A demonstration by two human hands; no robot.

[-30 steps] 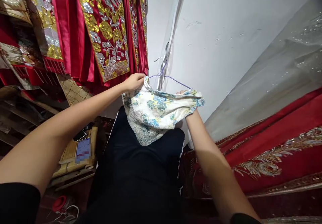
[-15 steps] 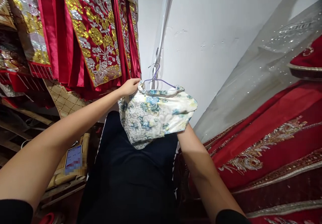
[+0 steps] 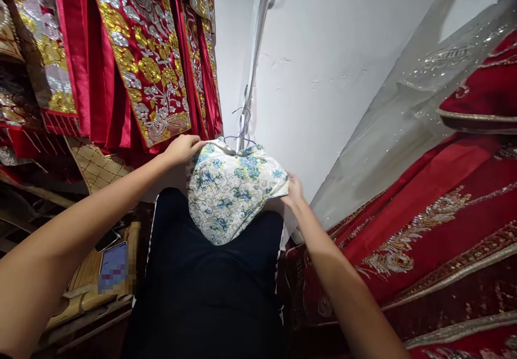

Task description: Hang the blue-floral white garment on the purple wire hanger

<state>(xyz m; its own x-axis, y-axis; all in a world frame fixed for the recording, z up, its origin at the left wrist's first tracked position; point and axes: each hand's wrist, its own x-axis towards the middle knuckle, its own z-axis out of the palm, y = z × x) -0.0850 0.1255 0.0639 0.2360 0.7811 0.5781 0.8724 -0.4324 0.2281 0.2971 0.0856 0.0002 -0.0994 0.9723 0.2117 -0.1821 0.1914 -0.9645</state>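
A white garment with blue and green floral print (image 3: pixel 230 192) hangs on a thin purple hanger (image 3: pixel 244 125), over the dark trousers of my lap. My left hand (image 3: pixel 184 149) is closed on its left shoulder edge. At the opposite side my right hand (image 3: pixel 294 191), slightly blurred, pinches the garment's right edge near the sleeve. The garment's front lies spread between both hands, with its lower end tapering to a rounded point. Most of the hanger's arms are hidden inside the collar.
Red gowns with gold and silver embroidery (image 3: pixel 153 63) hang at left. A phone (image 3: pixel 113 267) lies on a bamboo seat (image 3: pixel 83 300). At right are a sparkly sheer white cloth (image 3: pixel 388 127) and red beaded garments (image 3: pixel 436 203). A white wall (image 3: pixel 311 41) stands ahead.
My right hand has come out from behind the garment and now grips its right edge. The garment's front has flattened and its collar folded down. My left hand has shifted slightly left and down.
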